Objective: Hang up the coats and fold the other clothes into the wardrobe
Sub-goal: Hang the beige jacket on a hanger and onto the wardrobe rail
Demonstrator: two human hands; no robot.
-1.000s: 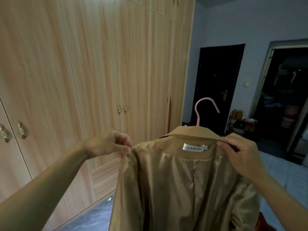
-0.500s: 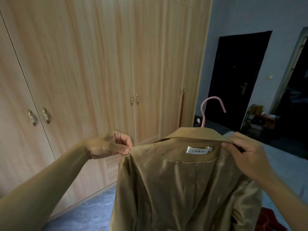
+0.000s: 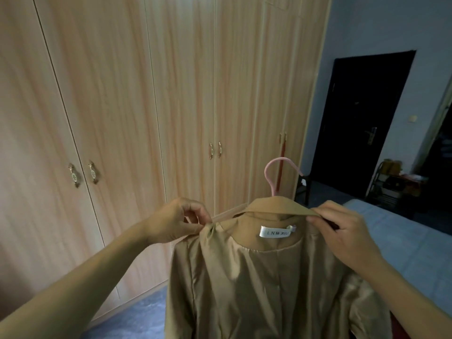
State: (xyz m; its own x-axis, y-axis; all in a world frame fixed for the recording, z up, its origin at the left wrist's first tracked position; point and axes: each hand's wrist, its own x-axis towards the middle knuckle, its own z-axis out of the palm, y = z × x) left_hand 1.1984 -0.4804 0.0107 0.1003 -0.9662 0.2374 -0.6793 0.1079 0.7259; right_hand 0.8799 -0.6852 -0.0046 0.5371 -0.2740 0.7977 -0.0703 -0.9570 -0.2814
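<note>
My left hand [image 3: 175, 222] pinches the left shoulder seam of one tan coat [image 3: 264, 285], thumb and forefinger closed on a fold of cloth. My right hand [image 3: 342, 237], at 3 o'clock from the neck label [image 3: 275, 231], has its fingers curled over the collar edge and holds it there. The coat hangs in the air between both hands, in front of the wardrobe [image 3: 146, 118], with one pink hanger [image 3: 277, 174] rising from the collar at 12 o'clock. The shell looks soft and the lining glossy, so I judge the cloth limp, light to moderate in weight and apt to slide off the hanger arms. The firm points are likely the shoulder seams, the collar and the hook itself. Count: one coat, one hanger, one label. Six wardrobe door handles show, in three pairs, with all doors closed. One bed [image 3: 401, 241] lies at 3 o'clock.
</note>
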